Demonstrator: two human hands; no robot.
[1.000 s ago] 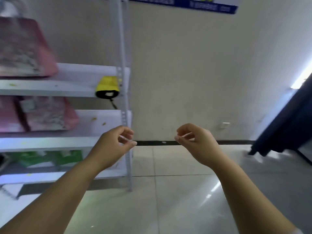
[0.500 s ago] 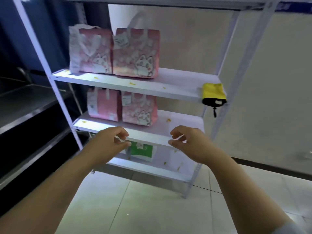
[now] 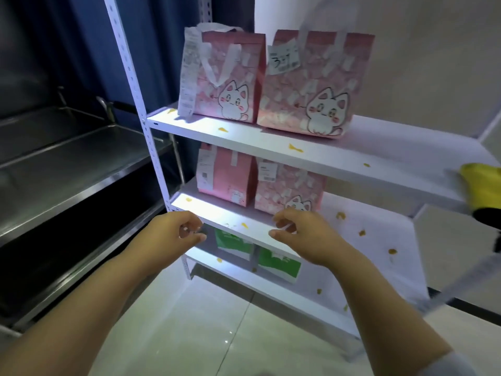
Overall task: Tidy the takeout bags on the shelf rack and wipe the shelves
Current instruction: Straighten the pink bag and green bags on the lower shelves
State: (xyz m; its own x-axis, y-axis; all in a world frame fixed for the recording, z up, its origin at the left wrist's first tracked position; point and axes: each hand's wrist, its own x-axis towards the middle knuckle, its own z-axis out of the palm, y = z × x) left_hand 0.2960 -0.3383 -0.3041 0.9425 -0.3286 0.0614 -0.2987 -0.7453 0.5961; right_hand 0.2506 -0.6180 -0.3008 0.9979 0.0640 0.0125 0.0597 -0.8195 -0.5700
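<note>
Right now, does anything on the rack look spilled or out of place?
Yes. Yellow scraps lie scattered over all three visible shelves, and a yellow-and-black item overhangs the upper shelf's right end. The pink bags stand upright.

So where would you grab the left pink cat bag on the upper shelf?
Probably by the white handle loop, which hangs down its front face, coming in from the open front of the shelf. The bag stands upright, close beside its neighbour on the right, with a long receipt down its left edge, so the sides look awkward.
</note>
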